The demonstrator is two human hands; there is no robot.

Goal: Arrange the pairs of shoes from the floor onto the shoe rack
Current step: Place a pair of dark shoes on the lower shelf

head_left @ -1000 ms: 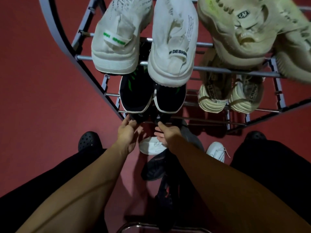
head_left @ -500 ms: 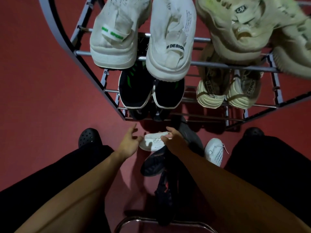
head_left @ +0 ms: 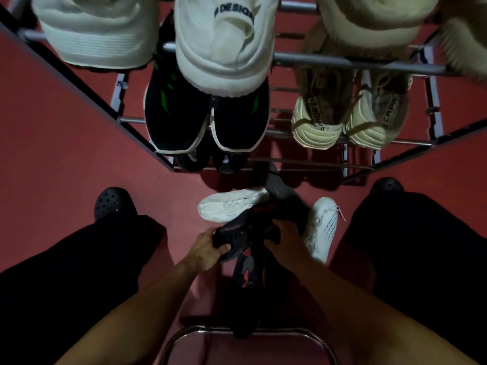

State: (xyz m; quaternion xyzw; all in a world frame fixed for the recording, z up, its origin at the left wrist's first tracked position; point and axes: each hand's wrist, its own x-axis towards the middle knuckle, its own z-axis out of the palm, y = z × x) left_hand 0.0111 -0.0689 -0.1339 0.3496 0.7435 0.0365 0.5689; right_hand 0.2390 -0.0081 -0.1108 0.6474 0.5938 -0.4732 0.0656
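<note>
rack (head_left: 311,61) mostly filled, dark shoes (head_left: 237,233) gripped by left hand (head_left: 208,248) and right hand (head_left: 284,241), white pair (head_left: 232,204) left on floor.

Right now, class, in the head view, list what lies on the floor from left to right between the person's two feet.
black clog → white sneaker lying sideways → dark shoe gripped by the left hand → white sneaker with printed text → other black clog
</note>
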